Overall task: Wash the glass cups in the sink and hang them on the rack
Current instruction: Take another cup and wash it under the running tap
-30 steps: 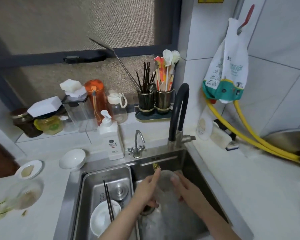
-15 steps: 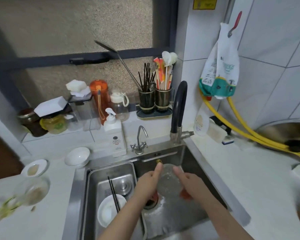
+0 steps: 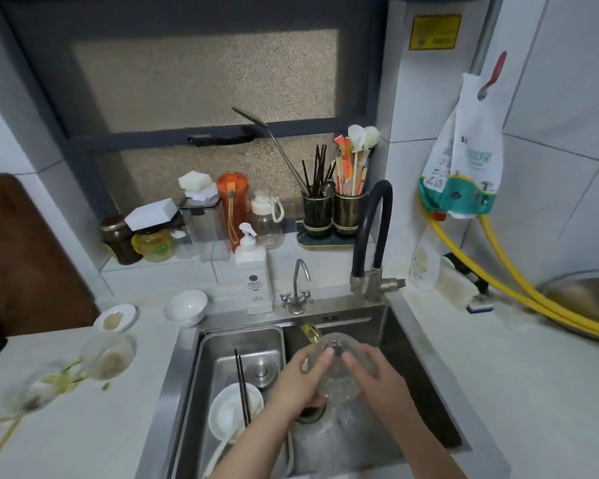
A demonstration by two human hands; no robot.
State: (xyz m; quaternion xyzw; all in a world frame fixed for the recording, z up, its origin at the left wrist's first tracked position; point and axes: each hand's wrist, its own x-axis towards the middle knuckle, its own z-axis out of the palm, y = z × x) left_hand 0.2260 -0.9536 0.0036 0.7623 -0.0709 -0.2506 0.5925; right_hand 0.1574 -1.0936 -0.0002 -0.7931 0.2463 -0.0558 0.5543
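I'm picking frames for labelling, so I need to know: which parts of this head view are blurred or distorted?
Head view: the glass dishes on the left counter are smeared by motion blur; the glass cup held by the left hand and right hand is hard to outline; wide-angle bending curves the window frame; lighting is even, without harsh glare.

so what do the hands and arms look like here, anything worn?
Both bare: the left hand and right hand show no gloves, rings or watch, and the forearms run uncovered to the bottom edge of the picture, with no sleeve in view. No markings visible.
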